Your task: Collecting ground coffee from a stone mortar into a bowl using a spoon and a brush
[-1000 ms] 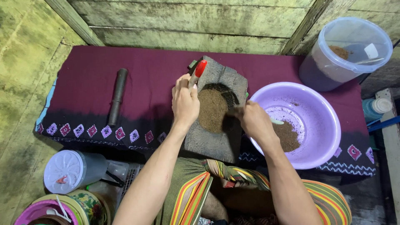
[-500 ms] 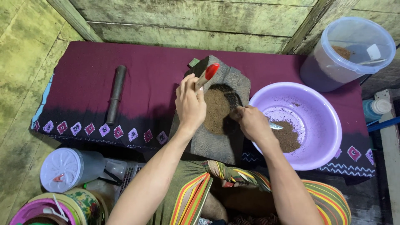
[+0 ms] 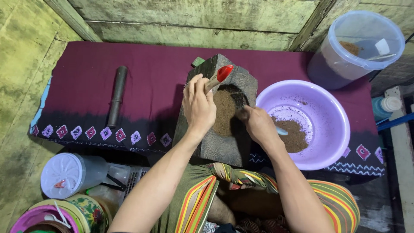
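Clear round tub (image 3: 360, 47), top right on the maroon cloth, lid off, brown powder inside. White-lidded plastic jar (image 3: 69, 174), lower left on the floor, lying beside a flowered round tin (image 3: 84, 207). Pale blue bottle (image 3: 386, 107) with white cap, far right edge. No screens or signs visible.

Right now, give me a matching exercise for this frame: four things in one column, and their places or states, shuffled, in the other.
Things:
1. left hand
2. right hand
3. dark roller
4. purple basin

Places or states:
A. lies alone on the maroon cloth, left of the grinding stone
B. grips a red-tipped brush over the stone
C. holds a heap of brown powder
D. at the stone's right edge, a spoon reaching into the basin

Pairs: 1-B, 2-D, 3-A, 4-C
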